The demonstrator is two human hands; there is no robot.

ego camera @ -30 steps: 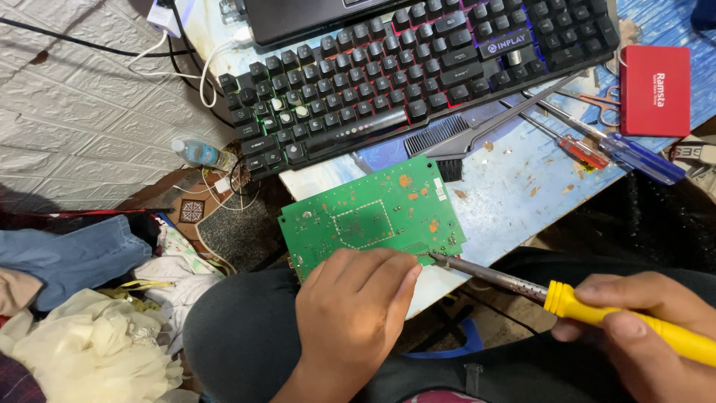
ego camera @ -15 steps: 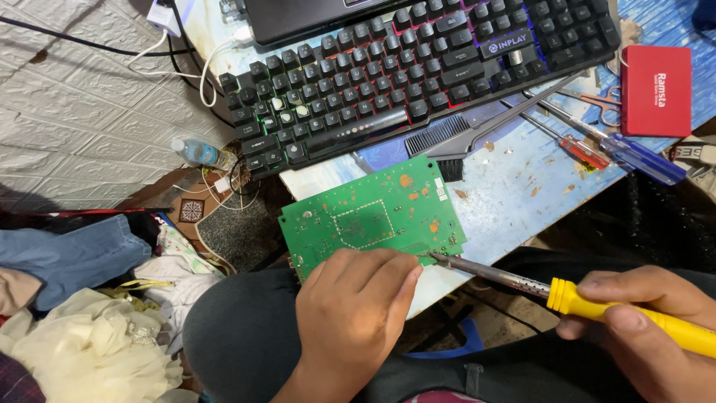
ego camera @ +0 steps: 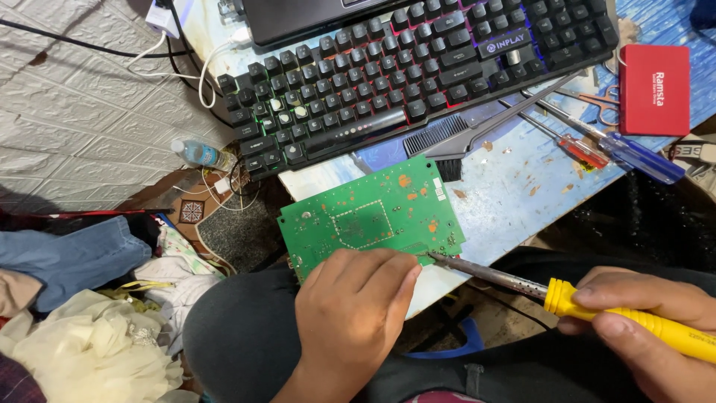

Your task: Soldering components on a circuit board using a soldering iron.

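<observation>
A: Your left hand (ego camera: 350, 313) — what has it got?

B: It lies on the near edge of the board (ego camera: 369, 216), fingers (ego camera: 373, 269) curled down onto it, pinning it. The green board sits tilted at the near edge of the bench (ego camera: 514, 186), its near left corner hanging out over your knee.

A: And your right hand (ego camera: 645, 328)?

B: Wrapped tight round the yellow handle of the iron (ego camera: 567, 297), at the near right. The metal shaft runs left, and its tip meets the board's near right corner, just beside your left fingertips.

A: What's around it?

B: Far side: a black keyboard (ego camera: 418, 75) with lit keys, slanted. Just past the board, a black brush (ego camera: 447, 142). To the right, two screwdrivers (ego camera: 611, 149), one red-handled, one blue, and a red case (ego camera: 655, 89) at the far right. Left, off the bench: a small bottle (ego camera: 198, 154) on the floor, cables, and a heap of cloth (ego camera: 82, 328) nearer you.
</observation>
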